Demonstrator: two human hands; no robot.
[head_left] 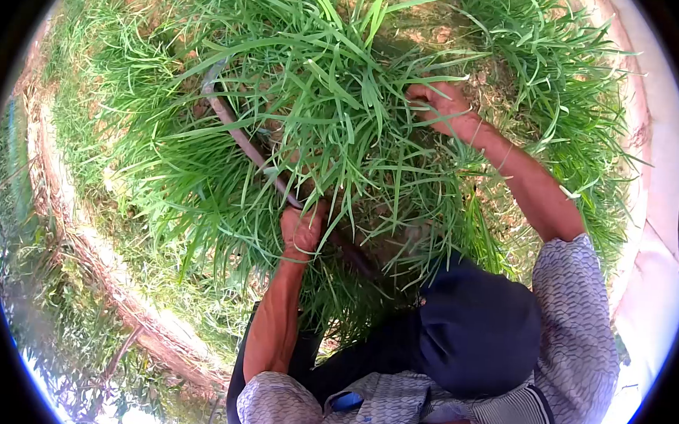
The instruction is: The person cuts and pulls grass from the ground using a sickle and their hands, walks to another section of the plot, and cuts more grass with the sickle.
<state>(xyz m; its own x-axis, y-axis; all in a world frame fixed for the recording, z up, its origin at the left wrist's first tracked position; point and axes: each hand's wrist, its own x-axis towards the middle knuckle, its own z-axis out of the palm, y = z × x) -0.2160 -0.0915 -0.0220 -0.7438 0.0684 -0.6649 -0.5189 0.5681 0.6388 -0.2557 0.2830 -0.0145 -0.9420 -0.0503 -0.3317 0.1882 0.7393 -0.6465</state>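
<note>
Green grass (343,121) is filling the middle; our left hand (301,233) is gripping the curved tool (240,136), likely for control, its arc running far left; our right hand (442,109) is curling far right, hold unclear.

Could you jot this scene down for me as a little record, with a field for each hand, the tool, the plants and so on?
Place: outdoors, in daylight
Left hand: left hand, closed on the sickle
Right hand: right hand, fingers curled among the leaves; whether it holds any is unclear
Tool: sickle, long curved blade partly covered by leaves
Plants: long, narrow green leaves in dense clumps
Ground: brown soil between clumps
Clothing: patterned shirt
</note>
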